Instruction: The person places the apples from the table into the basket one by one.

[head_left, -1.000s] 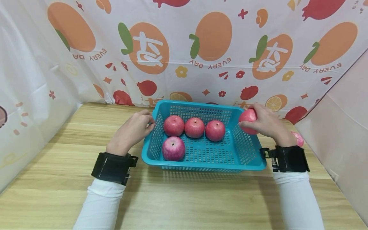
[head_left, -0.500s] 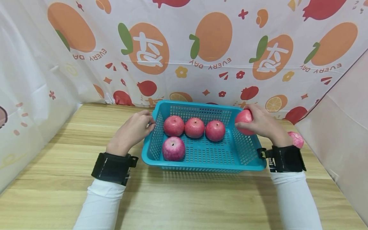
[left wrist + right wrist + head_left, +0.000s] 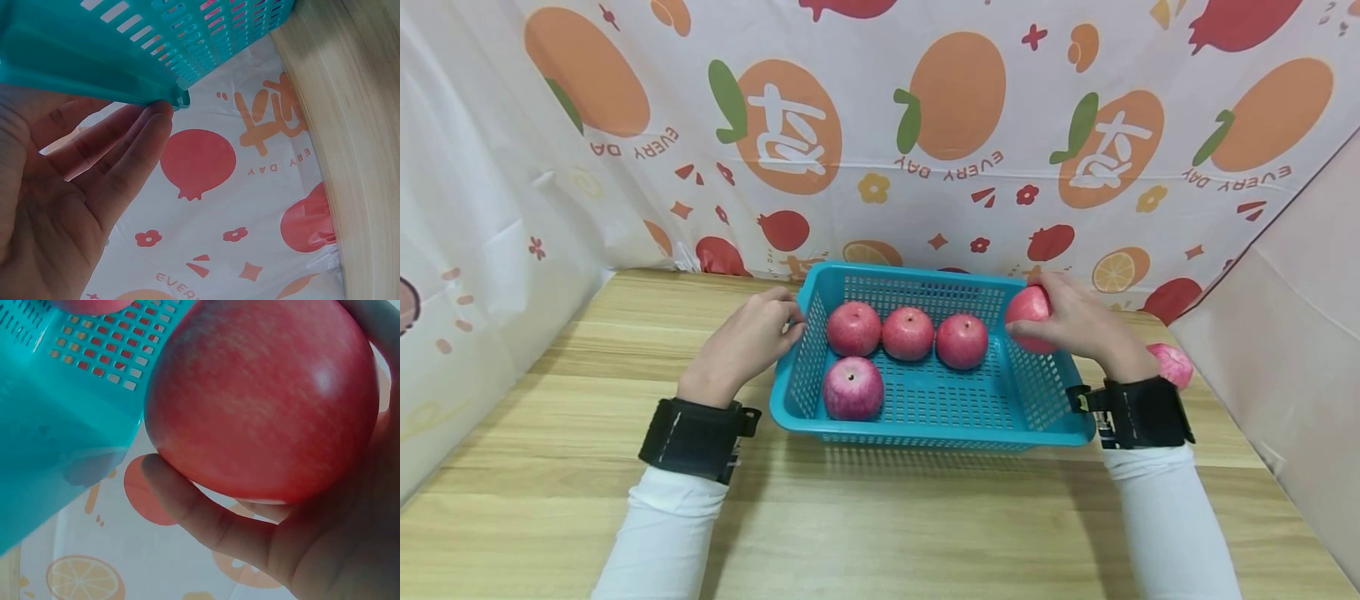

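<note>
My right hand [image 3: 1078, 321] grips a red apple [image 3: 1028, 318] over the right end of the blue plastic basket [image 3: 947, 432]. In the right wrist view this apple [image 3: 262, 400] fills much of the picture, with the thumb curled along its lower side. My left hand [image 3: 751, 340] holds the basket's left rim, and the left wrist view has its fingertips [image 3: 159, 112] bent up against that rim. Inside, three red apples sit in a row at the back: left apple [image 3: 853, 327], middle apple [image 3: 907, 332], right apple [image 3: 962, 341]. A purplish apple [image 3: 853, 388] lies at the front left.
Another pinkish apple [image 3: 1172, 365] rests on the wooden table [image 3: 910, 525] beyond the right wrist, partly hidden by it. A fruit-printed white cloth [image 3: 880, 125] hangs right behind the basket, and pale cloth also borders the table on both sides.
My right hand has carried its apple slightly left, farther over the basket's right end. More of the apple on the table now shows. The left hand and basket have stayed put.
</note>
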The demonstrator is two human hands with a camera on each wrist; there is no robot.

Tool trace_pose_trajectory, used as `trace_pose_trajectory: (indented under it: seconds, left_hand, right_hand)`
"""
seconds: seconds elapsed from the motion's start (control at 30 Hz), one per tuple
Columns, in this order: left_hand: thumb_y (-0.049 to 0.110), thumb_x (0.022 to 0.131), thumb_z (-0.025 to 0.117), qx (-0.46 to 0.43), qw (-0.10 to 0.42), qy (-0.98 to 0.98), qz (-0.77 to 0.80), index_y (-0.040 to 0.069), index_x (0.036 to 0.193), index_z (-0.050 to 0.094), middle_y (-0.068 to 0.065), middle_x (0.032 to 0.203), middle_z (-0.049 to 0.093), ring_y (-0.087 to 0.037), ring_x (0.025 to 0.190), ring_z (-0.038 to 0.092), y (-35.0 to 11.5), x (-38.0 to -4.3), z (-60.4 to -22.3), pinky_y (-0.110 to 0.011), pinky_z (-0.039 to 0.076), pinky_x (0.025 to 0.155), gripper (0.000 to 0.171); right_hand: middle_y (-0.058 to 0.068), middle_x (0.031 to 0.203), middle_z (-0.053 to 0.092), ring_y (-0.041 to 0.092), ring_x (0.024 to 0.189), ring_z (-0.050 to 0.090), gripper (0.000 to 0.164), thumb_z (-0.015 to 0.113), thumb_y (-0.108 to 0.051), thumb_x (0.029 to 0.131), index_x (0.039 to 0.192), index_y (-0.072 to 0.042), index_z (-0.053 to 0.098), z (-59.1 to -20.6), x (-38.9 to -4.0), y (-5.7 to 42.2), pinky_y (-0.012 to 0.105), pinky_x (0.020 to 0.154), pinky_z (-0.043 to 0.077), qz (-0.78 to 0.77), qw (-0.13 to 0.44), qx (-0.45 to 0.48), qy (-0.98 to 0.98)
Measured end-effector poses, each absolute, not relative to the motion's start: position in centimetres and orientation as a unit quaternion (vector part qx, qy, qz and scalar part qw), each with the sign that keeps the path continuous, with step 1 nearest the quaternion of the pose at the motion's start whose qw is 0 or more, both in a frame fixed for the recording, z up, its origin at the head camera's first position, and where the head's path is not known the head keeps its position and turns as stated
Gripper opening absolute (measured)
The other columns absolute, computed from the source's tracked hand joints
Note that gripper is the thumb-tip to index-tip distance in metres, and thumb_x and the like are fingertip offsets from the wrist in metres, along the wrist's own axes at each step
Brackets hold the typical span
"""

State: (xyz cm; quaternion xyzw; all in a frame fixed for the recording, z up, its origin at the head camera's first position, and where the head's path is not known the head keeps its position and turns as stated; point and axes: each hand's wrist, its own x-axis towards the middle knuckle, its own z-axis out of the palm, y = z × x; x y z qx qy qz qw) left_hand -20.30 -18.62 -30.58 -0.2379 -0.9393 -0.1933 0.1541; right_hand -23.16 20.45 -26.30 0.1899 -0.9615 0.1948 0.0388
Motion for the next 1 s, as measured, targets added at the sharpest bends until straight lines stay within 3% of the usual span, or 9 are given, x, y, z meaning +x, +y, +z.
trace_pose_trajectory:
  seconds: [0.27,0.67,1.0]
  left_hand:
    - [0.005,0.079,0.067,-0.237,0.153,-0.94,-0.193,-0.002,0.086,0.066,-0.012,0.085,0.055,-0.022,0.075,0.053,-18.6,-20.3,-30.6,-0.039,0.055,0.066,0.011]
    - [0.006,0.079,0.066,-0.234,0.148,-0.942,-0.191,-0.002,0.086,0.066,-0.012,0.086,0.056,-0.022,0.075,0.053,-18.6,-20.3,-30.4,-0.038,0.055,0.067,0.011]
    - [0.006,0.078,0.067,-0.24,0.154,-0.94,-0.189,-0.003,0.086,0.066,-0.013,0.086,0.056,-0.022,0.076,0.053,-18.7,-20.2,-30.4,-0.038,0.055,0.067,0.012]
  right_hand:
    - [0.011,0.111,0.048,0.028,0.101,0.042,0.067,0.074,-0.04,0.069,0.119,-0.008,0.044,-26.5,-23.3,20.0,0.047,0.065,0.054,0.198,0.04,0.204,-0.958]
    - [0.011,0.115,0.046,0.027,0.102,0.041,0.071,0.072,-0.043,0.07,0.124,-0.009,0.042,-26.4,-23.2,19.5,0.047,0.067,0.054,0.205,0.025,0.205,-0.957]
    - [0.008,0.105,0.049,0.025,0.098,0.043,0.06,0.072,-0.044,0.07,0.112,-0.012,0.044,-26.3,-23.2,18.8,0.042,0.065,0.054,0.205,0.008,0.218,-0.954]
